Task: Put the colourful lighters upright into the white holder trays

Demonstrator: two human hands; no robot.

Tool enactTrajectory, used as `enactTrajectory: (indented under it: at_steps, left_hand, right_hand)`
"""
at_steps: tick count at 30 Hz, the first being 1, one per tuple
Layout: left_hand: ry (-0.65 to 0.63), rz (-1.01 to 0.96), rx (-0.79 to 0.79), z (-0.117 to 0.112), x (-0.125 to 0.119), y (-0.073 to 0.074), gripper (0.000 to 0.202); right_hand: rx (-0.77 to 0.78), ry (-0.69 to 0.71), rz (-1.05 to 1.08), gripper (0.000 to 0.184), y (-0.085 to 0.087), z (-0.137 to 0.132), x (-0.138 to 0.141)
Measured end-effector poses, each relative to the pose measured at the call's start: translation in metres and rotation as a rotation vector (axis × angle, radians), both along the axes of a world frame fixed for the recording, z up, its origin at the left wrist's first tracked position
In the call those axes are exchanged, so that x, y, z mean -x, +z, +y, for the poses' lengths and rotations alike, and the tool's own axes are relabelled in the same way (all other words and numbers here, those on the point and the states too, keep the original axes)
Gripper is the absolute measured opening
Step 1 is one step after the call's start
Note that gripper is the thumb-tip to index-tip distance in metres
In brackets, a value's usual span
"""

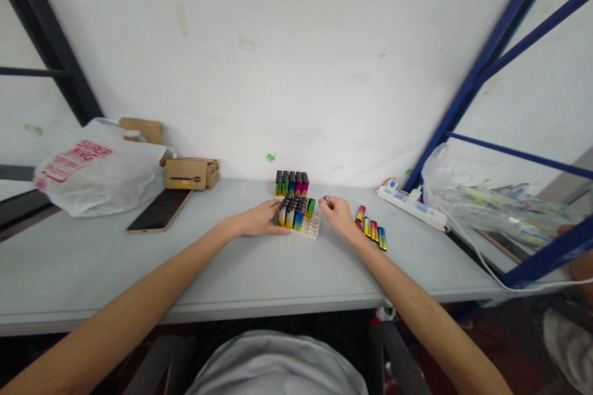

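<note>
A white slotted tray [311, 228] lies on the grey table [231, 265], partly filled with upright rainbow-coloured lighters [294, 212]. My left hand [257, 221] rests against the tray's left side, fingers curled on it. My right hand [338, 214] hovers just right of the tray, pinched on a lighter whose metal top [325, 199] shows above the fingers. Several loose lighters [370, 228] lie flat on the table to the right of that hand. A second full block of lighters [291, 184] stands behind the tray near the wall.
A phone [160, 210] lies face up at the left, beside a small cardboard box [189, 173] and a white plastic bag [99, 168]. A white power strip [412, 205] and a clear bag [482, 200] sit at the right by blue shelf posts [486, 55].
</note>
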State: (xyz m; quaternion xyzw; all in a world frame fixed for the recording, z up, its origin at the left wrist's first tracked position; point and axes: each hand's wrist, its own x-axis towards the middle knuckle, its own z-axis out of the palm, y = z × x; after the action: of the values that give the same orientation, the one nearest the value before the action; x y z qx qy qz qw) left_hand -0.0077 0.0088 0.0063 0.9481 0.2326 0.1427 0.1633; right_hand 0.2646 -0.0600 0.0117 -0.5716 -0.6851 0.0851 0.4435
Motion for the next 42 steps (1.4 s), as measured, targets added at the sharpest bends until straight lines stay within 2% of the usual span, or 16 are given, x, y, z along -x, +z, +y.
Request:
enactTrajectory:
  at_steps: [6,11,14,17,23,25,30,34,36,38,40,42]
  left_hand:
    - [0.017,0.0,-0.006,0.003,0.001,-0.004,0.083]
    - [0.028,0.012,-0.003,0.004,0.0,-0.005,0.085]
    - [0.046,0.041,0.012,0.004,0.001,-0.005,0.086]
    - [0.03,0.028,0.009,0.004,0.002,-0.005,0.083]
    - [0.021,-0.001,0.019,0.002,0.001,-0.004,0.08]
    - [0.02,0.012,0.033,0.001,0.001,-0.002,0.078]
    - [0.039,0.03,0.036,0.001,0.0,-0.002,0.079]
    - [0.046,0.046,0.041,0.001,0.0,-0.002,0.079]
    - [0.044,0.043,0.036,0.0,0.0,-0.001,0.08]
    - [0.039,0.045,0.03,0.0,0.0,0.001,0.08]
    - [0.039,0.056,0.03,0.0,0.0,0.001,0.08]
    - [0.048,0.063,0.03,0.0,0.0,0.001,0.083]
  right_hand:
    - [-0.054,0.123,-0.179,0.036,0.011,-0.007,-0.003]
    - [-0.108,0.146,-0.353,0.041,0.019,-0.01,-0.01]
    - [-0.046,0.156,-0.36,0.046,0.02,-0.013,-0.011]
    - [0.021,0.224,-0.314,0.047,0.021,-0.015,-0.009]
    - [0.088,0.319,-0.389,0.038,0.018,-0.011,-0.01]
    - [0.104,0.302,-0.451,0.034,0.016,-0.01,-0.009]
    - [0.155,0.104,-0.66,0.039,0.013,-0.012,0.0]
    - [0.184,0.14,-0.642,0.046,0.018,-0.015,-0.003]
    - [0.145,0.123,-0.575,0.052,0.025,-0.013,-0.015]
    - [0.094,0.029,-0.504,0.056,0.034,-0.013,-0.035]
    - [0.054,-0.071,-0.459,0.054,0.041,-0.016,-0.06]
    - [0.038,-0.08,-0.466,0.049,0.041,-0.026,-0.085]
